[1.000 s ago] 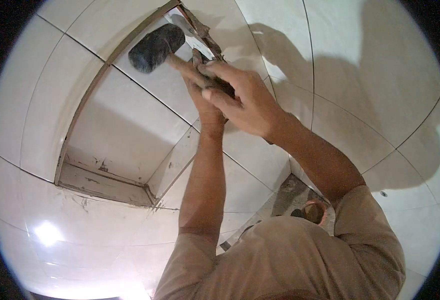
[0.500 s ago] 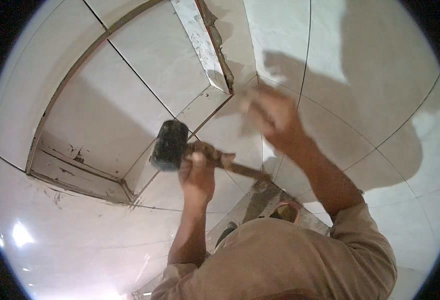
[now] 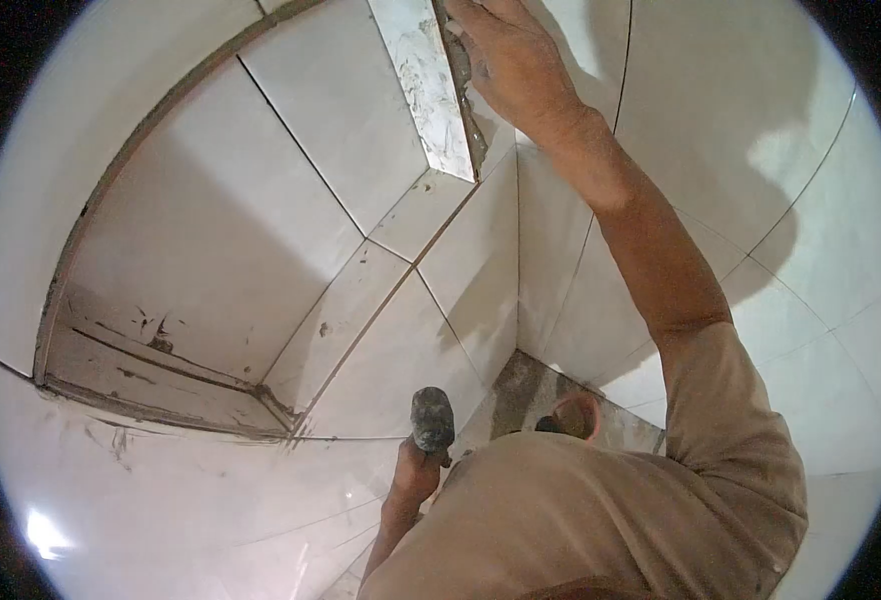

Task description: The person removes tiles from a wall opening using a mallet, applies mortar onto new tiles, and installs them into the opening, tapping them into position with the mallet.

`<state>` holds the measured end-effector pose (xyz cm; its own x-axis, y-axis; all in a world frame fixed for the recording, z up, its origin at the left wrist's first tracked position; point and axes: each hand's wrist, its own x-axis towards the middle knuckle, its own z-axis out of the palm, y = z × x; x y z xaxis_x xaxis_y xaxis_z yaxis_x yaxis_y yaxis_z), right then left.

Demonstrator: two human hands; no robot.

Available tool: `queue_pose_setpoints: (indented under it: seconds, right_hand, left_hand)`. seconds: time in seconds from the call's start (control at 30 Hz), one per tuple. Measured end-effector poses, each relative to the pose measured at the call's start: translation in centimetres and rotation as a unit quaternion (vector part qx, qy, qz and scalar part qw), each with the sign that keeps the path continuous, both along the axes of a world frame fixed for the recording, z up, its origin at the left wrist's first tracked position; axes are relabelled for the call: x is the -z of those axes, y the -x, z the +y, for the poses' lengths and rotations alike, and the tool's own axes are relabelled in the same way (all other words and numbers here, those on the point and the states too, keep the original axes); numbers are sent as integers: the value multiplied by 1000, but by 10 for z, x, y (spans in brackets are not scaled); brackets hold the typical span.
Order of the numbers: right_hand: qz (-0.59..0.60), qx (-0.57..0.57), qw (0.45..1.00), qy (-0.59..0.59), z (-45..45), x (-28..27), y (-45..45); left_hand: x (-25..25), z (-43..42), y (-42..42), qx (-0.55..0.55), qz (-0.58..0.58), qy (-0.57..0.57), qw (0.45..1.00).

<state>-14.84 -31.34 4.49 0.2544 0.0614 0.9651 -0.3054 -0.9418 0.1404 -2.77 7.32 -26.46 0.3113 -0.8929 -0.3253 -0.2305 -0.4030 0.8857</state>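
My left hand [image 3: 418,474] is closed round the handle of a black rubber mallet [image 3: 433,419], held low beside my shirt with its head up. My right hand [image 3: 514,62] is raised at the top, next to the mortar-covered edge of a white tile strip [image 3: 428,95] on the side of the wall niche. Its fingertips are partly cut off by the top of the frame, and whether they hold or press anything is hidden.
The tiled niche [image 3: 211,220] fills the left, with mortar smears at its lower ledge. Tiled walls meet in a corner at the middle. An orange-rimmed bucket [image 3: 578,414] stands on the dirty floor below.
The mallet has come down from in front of the niche in my left hand, after both hands were near its handle. My right hand has moved up to the tile strip's edge.
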Motion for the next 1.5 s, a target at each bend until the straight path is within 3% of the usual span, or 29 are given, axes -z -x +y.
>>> queue_pose_setpoints:
  seconds: [0.13,0.2,0.23,0.3,0.5,0.6,0.73,0.83,1.0,1.1,1.3,1.5]
  right_hand:
    - [13,2,999,-36,8,9,-1]
    - [8,33,999,-20,10,16,-1]
    - [9,38,999,-22,11,20,-2]
    - [-3,37,998,-59,16,26,-4]
    - [-31,24,995,-87,22,44,-9]
    - [-23,54,993,-99,24,55,-8]
    - [-15,55,991,-121,25,74,-9]
    - [-35,134,985,-107,21,97,-13]
    - [-54,52,991,-111,22,125,-15]
    - [-42,92,983,-152,31,139,-14]
    - [-52,41,989,-130,21,172,-9]
    - [-22,-14,984,-176,12,178,1]
  left_hand:
    - [15,22,-19,81,-79,-27,993]
    - [25,26,-27,172,-210,70,960]
    - [30,29,-31,177,-208,70,959]
    - [20,27,-31,94,-36,26,995]
    - [-13,26,-30,104,-12,-79,991]
    - [-20,30,-31,100,32,-36,994]
    - [-3,41,-36,113,-9,-84,990]
    - [-13,44,-30,78,-24,-141,987]
    - [-20,48,-25,70,-17,-122,990]
    - [-15,53,-27,72,-39,-88,993]
    - [35,77,-23,35,-78,-96,992]
    - [30,90,45,-84,-27,-145,985]
